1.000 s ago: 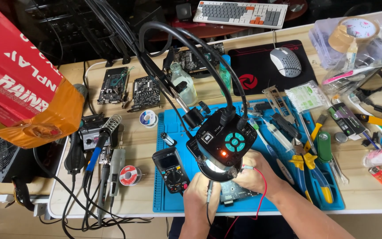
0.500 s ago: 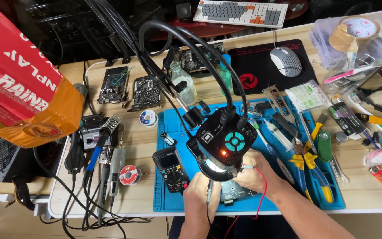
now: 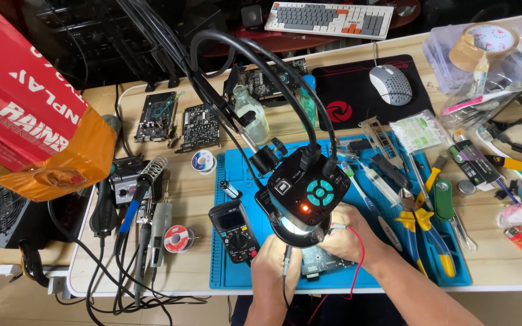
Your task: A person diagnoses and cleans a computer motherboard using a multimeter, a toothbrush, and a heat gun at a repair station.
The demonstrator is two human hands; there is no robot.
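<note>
Circuit board [image 3: 327,262] sits on the blue mat [image 3: 231,274] at the worktop's near edge, under the microscope head [image 3: 306,193], unchanged from earlier. Left hand [image 3: 276,259] stays closed around a black probe; right hand [image 3: 345,235] still pinches the red-wire probe. Multimeter [image 3: 235,230] hasn't moved.

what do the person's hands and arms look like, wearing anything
Both are bare: no gloves, no sleeves in view, no watch or rings that show. The left hand and right hand enter from the bottom edge; the right forearm is bare to the frame's edge.
</note>
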